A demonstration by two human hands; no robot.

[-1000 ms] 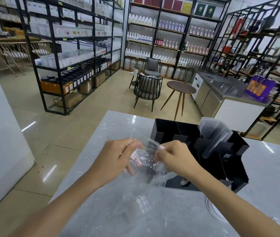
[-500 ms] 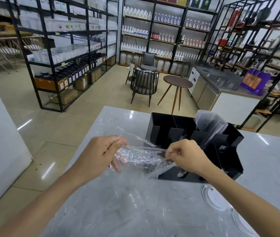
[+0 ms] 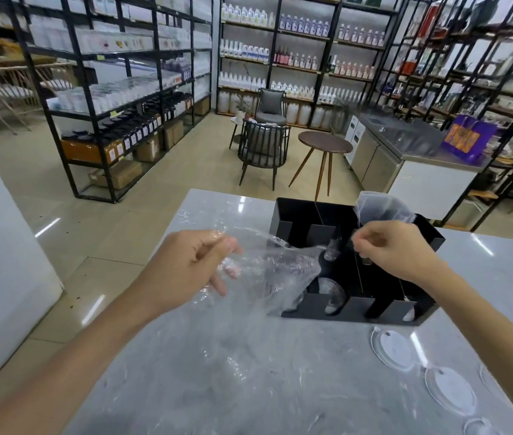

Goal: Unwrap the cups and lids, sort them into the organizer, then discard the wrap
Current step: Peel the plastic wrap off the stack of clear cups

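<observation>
A sheet of clear plastic wrap (image 3: pixel 267 271) is stretched between my two hands above the grey table (image 3: pixel 248 372). My left hand (image 3: pixel 195 265) pinches its left end; my right hand (image 3: pixel 390 249) pinches the right end over the black organizer (image 3: pixel 283 215). The organizer has several compartments, and clear cups (image 3: pixel 330 293) lie in the front slots. Another piece of clear wrap (image 3: pixel 380 205) stands in its back right compartment. Flat clear lids (image 3: pixel 394 348) (image 3: pixel 451 389) lie on the table to the right.
The table's left edge drops to a tiled floor. Beyond the far edge stand a black chair (image 3: pixel 263 149) and a round wooden side table (image 3: pixel 324 146). Black shelving with bottles lines the room. A steel counter (image 3: pixel 421 149) is at the back right.
My hands have pulled apart, stretching the bunched wrap into a wide sheet. The right hand moved right and up over the organizer. My view dipped, showing more lids at the right.
</observation>
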